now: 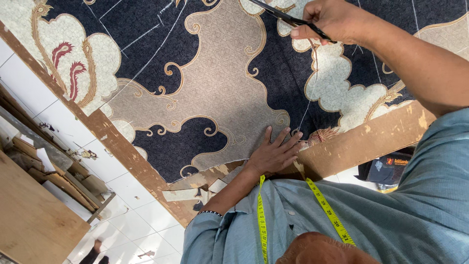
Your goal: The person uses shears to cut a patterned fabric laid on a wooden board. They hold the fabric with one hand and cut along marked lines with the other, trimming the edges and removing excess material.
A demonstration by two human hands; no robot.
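Note:
A dark navy batik cloth (195, 83) with cream and beige scroll patterns and white chalk lines lies spread over a wooden table (371, 139). My left hand (274, 152) rests flat with fingers spread on the cloth's near edge. At the top, my right hand (328, 20) grips dark scissors (276, 13), whose blades point left over the cloth. A thin line runs through the cloth from below the right hand towards the left hand. A yellow tape measure (262, 225) hangs around my neck over a blue shirt.
Cloth scraps (188, 194) lie at the table's near edge. White floor tiles (132, 215) show to the left, with a wooden board (34, 220) and stacked wood pieces (63, 178) on them. A black bag (388, 168) sits under the table at right.

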